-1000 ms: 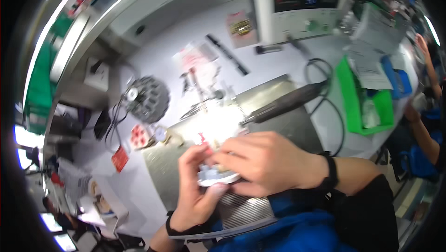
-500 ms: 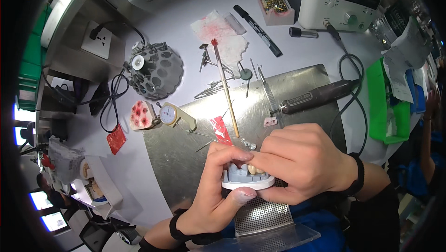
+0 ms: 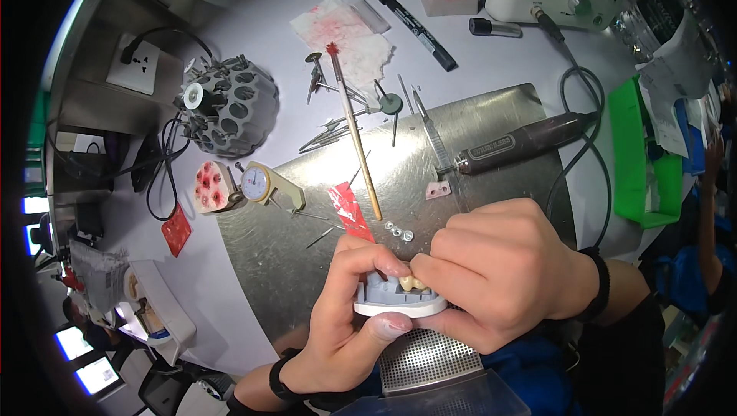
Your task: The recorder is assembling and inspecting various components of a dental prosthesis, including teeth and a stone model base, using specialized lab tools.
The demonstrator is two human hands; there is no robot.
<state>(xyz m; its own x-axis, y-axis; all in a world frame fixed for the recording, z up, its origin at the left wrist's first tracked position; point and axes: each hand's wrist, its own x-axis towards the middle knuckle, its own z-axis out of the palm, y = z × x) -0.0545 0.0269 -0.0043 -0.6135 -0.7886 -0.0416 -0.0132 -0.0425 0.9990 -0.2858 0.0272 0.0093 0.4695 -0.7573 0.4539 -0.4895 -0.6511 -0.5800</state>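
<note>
My left hand (image 3: 347, 320) is closed round a grey-blue dental model (image 3: 375, 291) on a white base (image 3: 403, 309), with its thumb on the front of the base and a finger over the top. Cream-coloured tooth crowns (image 3: 412, 283) sit on the model's right part. Closed on that right side, my right hand (image 3: 503, 278) has a fingertip against the crowns and its thumb along the base. The curled fingers partly hide the back of the model. Just beyond the hands lie small clear and silvery pieces (image 3: 399, 232) and a red film strip (image 3: 350, 212).
Under the hands stretches a metal plate (image 3: 307, 278). On and beyond it lie a brush (image 3: 354, 132), a dark handpiece (image 3: 526, 143), a scalpel (image 3: 431, 133) and loose burs (image 3: 326, 136). A bur holder (image 3: 234, 107), dial caliper (image 3: 265, 186) and green tray (image 3: 641, 163) stand around.
The whole scene has shifted slightly left and mostly upward in the view. Both hands keep their hold on the model, and the crowns show a little more clearly under my right fingertip.
</note>
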